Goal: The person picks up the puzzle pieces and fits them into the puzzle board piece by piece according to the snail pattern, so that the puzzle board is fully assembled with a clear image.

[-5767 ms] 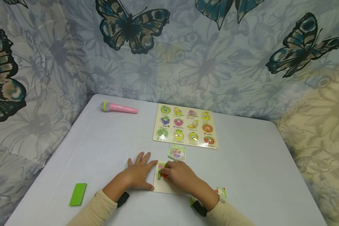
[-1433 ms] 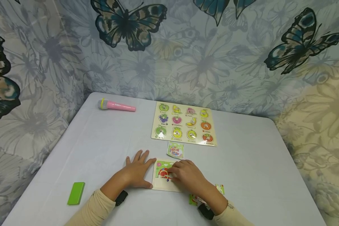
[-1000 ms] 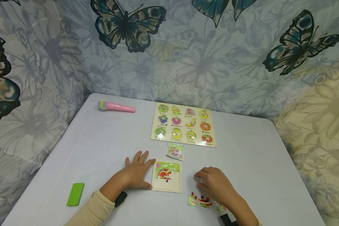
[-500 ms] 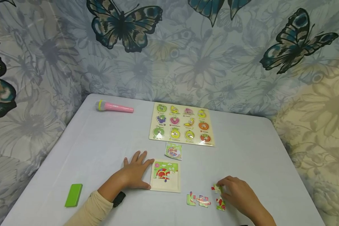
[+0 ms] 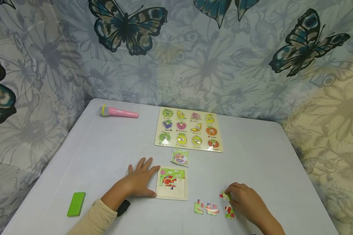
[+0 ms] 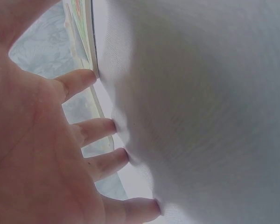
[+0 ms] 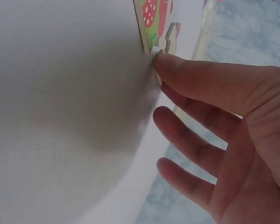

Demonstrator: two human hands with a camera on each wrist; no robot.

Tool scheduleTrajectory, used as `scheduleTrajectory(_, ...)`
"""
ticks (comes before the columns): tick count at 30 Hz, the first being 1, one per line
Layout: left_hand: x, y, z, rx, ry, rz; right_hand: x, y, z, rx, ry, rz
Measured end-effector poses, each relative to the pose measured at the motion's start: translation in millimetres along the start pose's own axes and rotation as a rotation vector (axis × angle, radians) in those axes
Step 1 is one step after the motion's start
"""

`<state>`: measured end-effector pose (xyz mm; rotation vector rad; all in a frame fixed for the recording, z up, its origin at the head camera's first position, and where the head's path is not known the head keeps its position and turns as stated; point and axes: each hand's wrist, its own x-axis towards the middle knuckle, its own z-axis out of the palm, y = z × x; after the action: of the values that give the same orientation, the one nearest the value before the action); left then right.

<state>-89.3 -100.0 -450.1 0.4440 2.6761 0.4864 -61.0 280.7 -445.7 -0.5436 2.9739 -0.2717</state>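
Thumb and forefinger of the right hand [image 5: 248, 199] meet in a narrow pinch on the right edge of a piece [image 5: 226, 196], its printed face showing to the left of the fingertips. Whether it lies flat or is slightly lifted, I cannot tell. The right wrist view shows a thin, pale, wood-like edge, so it is probably light and stiff, unlikely to bend under a squeeze. The printed face may be a little slick, and the narrow knobs look the weakest part; opposite edges of the broad body should give the surest hold.

Just nearer the person than the grip is the mushroom piece [image 5: 229, 213]. Farther to the left of the grip, two pieces [image 5: 205, 208] sit side by side. Beyond these, left of the grip and farther from the person, is the tray [image 5: 172, 195], its picture partly filled. The left hand [image 5: 141, 179], fingers spread, touches the tray's far-side edge from the grip. Past the tray are the card [image 5: 180, 158] and the fruit board [image 5: 174, 131]; farthest left of the grip are the mic [image 5: 120, 112] and green block [image 5: 76, 204].
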Motion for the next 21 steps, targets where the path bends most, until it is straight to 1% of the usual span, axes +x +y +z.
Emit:
scheduleTrajectory(5, -0.4, -0.7, 2.1, -0.006, -0.004, 0.001, 3.5, -3.2, -1.9, -0.022, -0.028, 0.010)
scheduleTrajectory(7, -0.3, -0.7, 2.3, -0.009, -0.008, 0.002, 6.1, -5.9, -3.6, -0.040, -0.025, 0.001)
scheduleTrajectory(9, -0.2, -0.8, 2.1, -0.009, -0.011, 0.001, 10.3, -10.6, -6.7, -0.065, -0.009, -0.026)
scheduleTrajectory(12, 0.9, -2.2, 3.8, -0.004, -0.006, 0.000, 20.5, -22.1, -11.8, -0.095, 0.043, -0.110)
scheduleTrajectory(16, 0.8, -2.8, 4.1, -0.004, -0.008, -0.004, 38.2, -44.8, -12.3, -0.094, 0.086, -0.246)
scheduleTrajectory(21, 0.4, -0.7, 1.8, -0.009, -0.011, -0.006, 58.8, -75.1, -4.1, -0.084, 0.071, -0.355)
